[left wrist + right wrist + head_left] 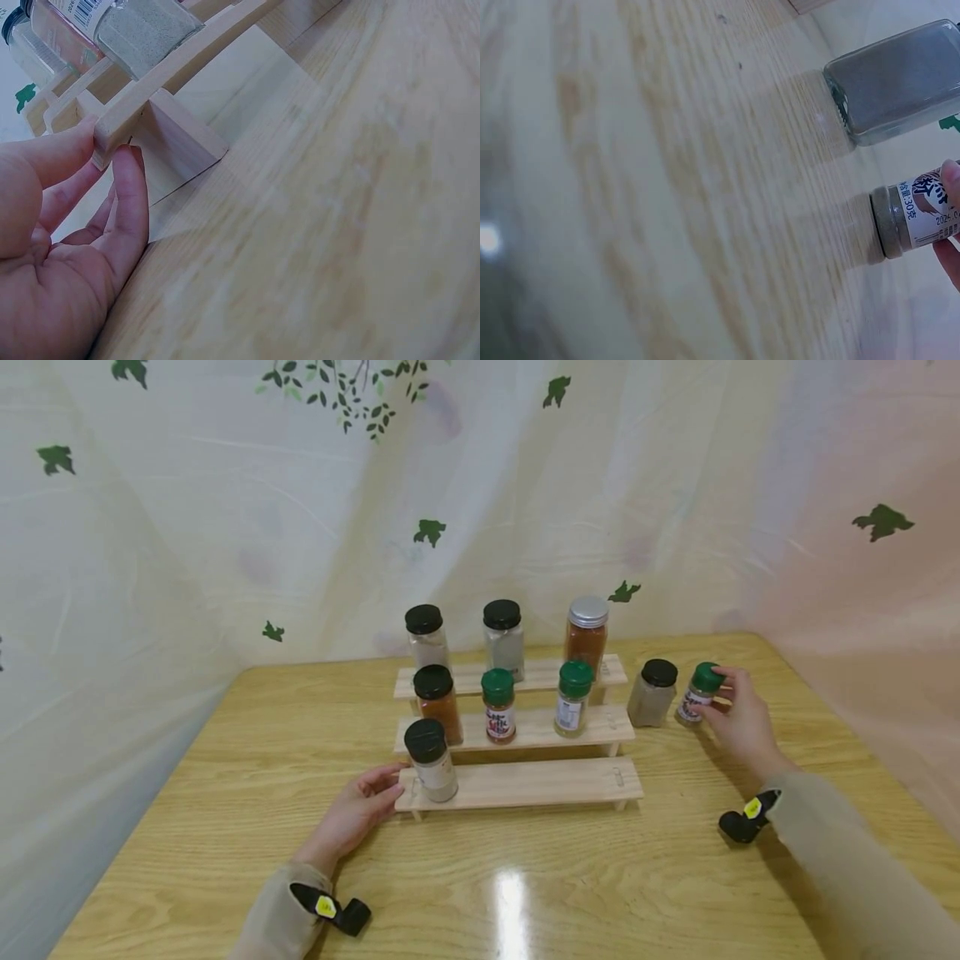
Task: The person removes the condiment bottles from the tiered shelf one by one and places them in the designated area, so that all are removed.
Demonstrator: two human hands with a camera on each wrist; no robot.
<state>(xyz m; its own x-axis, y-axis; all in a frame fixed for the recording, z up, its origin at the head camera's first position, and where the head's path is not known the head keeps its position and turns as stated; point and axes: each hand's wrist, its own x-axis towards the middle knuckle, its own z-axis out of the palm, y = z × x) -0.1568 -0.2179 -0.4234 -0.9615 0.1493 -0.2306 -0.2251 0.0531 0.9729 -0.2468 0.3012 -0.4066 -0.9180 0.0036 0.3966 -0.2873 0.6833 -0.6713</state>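
My left hand (358, 810) pinches the left end of the lowest step of a three-tier wooden spice rack (536, 783); in the left wrist view its thumb lies against the board's end and a finger sits under it. A black-capped spice jar (432, 762) stands on that step, close to the hand. Over on the right, my right hand (738, 722) grips a small green-capped spice jar (695, 695) with a printed label. That jar is upright at the table, and the right wrist view shows its base (887, 223). Just left of it stands a black-capped square jar (652, 695) of greyish powder.
On the middle step are a black-capped jar (438, 706) and two green-capped jars, one red-brown (499, 710), one paler (572, 700). The back step bears two black-capped jars and a silver-lidded jar (587, 631). A leaf-patterned cloth (337, 527) hangs behind the wooden table (300, 727).
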